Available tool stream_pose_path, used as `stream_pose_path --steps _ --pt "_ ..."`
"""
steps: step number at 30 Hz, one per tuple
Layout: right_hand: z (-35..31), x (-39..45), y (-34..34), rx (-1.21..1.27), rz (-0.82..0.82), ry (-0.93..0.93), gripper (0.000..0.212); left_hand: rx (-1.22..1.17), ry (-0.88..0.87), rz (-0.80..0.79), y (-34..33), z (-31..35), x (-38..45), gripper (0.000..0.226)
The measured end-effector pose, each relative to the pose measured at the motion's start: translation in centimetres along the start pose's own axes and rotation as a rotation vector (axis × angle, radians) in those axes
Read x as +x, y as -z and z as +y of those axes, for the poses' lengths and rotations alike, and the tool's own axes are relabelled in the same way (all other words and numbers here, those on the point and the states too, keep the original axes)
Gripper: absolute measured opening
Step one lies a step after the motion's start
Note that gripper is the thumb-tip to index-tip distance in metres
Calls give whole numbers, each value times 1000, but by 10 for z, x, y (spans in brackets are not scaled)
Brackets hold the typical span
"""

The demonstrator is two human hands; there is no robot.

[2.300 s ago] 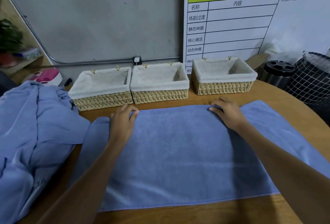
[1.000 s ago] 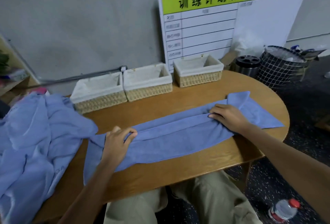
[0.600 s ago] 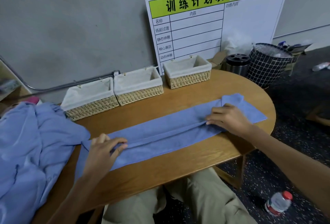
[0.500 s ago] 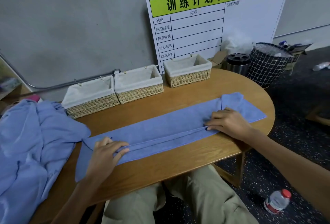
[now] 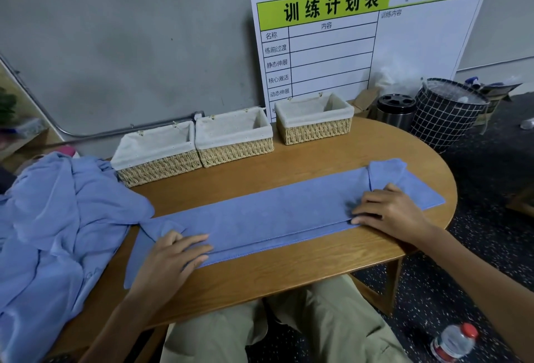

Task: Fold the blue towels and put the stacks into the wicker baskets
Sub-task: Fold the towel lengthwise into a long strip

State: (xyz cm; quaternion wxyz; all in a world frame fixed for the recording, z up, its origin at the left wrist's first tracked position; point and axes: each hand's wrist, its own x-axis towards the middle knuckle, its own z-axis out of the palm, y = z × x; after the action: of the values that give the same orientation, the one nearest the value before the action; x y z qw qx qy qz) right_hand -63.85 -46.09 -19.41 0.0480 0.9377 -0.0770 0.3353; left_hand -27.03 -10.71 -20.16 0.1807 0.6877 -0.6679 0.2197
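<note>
A: While the long blue terry towel [image 5: 274,212] lies folded lengthwise across the rounded wooden table [image 5: 289,281], why do both hands sit on it?

B: I judge they are flattening the fold. The left hand [image 5: 170,258] lies palm down with its fingers straight, pressing the doubled near hem close to the table's front edge. It grasps nothing.

A: And the other?

B: The right hand [image 5: 390,212] rests on the towel's right part with its fingers only gently bent, fingertips at the same near hem. It too presses rather than pinches, as far as I can tell.

A: Where does the towel run, relative to them?

B: It forms a narrow strip between and under both palms, from the table's left side slanting up to its right rim, where one corner flap is turned over just behind the right hand. The upper layer stops a little short of the lower hem.

A: The rest of the job?

B: A heap of rumpled blue towels [image 5: 57,218] covers the table's left end, touching the strip. Three cloth-lined wicker baskets [image 5: 237,143] stand along the back edge, showing nothing inside. So the fold probably needs shortening next.
</note>
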Motion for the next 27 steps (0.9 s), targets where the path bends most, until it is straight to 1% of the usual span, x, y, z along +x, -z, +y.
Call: stream_pose_path --steps 2,6,9,12,15,18,20,23,25,27 --pt "0 -2 0 1 12 -12 31 58 -24 15 5 3 -1 40" --pt "-3 -3 -3 2 26 -45 30 94 -8 36 9 7 -1 50" --pt "-6 2 1 59 71 -80 27 9 67 75 16 7 7 42" --pt "-5 2 4 83 59 -68 26 -77 30 57 19 1 8 41" --pt "-3 -6 3 64 2 -37 35 -78 -32 -16 15 -2 -3 38" --pt "-6 -4 7 66 -22 -60 42 -56 -5 -58 17 4 -11 32" --pt "-9 3 8 -2 -26 -61 50 -18 8 -62 21 6 -11 32" --pt "-14 20 4 -144 -30 -143 65 58 53 -118 25 6 -12 42" --pt "-21 35 -1 -191 -46 -223 63 106 73 -147 27 9 -13 52" --pt "-36 48 -11 -164 -42 -267 57 124 120 -149 31 14 -10 58"
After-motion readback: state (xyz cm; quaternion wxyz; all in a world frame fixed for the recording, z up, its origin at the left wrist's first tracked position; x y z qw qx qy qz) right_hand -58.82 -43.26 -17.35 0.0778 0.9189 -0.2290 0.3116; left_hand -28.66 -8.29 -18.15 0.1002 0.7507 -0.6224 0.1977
